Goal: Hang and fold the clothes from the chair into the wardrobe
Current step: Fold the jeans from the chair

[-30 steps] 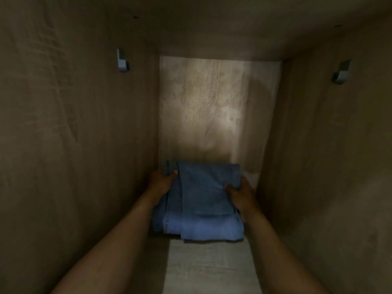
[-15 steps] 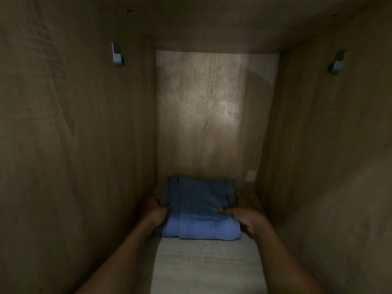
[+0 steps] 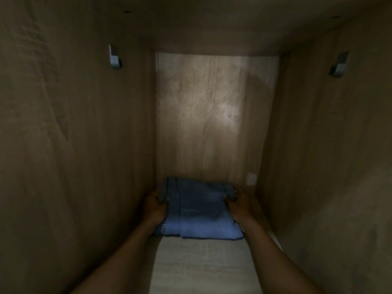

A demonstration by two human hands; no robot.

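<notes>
The view is filled by the inside of a wardrobe compartment (image 3: pixel 74 145), a deep, narrow box of wood-grain board whose side walls and ceiling are left in heavy shadow. Its back panel (image 3: pixel 207 115) is lit in a pale patch, so that the vertical grain of the laminate is shown clearly there. The shelf (image 3: pixel 203 266) underfoot is made of the same smooth board, and a lighter grey-beige strip of it is seen in the foreground.

Both bare forearms are stretched straight forward into the compartment from the lower edge, roughly parallel, with a strip of shelf between them.

A pair of folded blue jeans (image 3: pixel 199 211) is laid flat on the shelf at the far end, right by the foot of the back panel. A roughly rectangular stack is formed by the denim, with layered folds, a stitched seam at the near left corner and a thick rounded fold along the near edge.

The left edge of the stack is gripped by the left hand (image 3: pixel 154 207), the fingers curled round the cloth. The right edge is held by the right hand (image 3: pixel 239 205), whose fingers are bent onto the top layer near the far corner.

A small grey metal bracket (image 3: pixel 115 58) is fixed high on the left wall, and a matching bracket (image 3: pixel 338 64) is fixed on the right wall. A small pale square label (image 3: pixel 252 178) is stuck low on the back panel, just beyond the right hand.
</notes>
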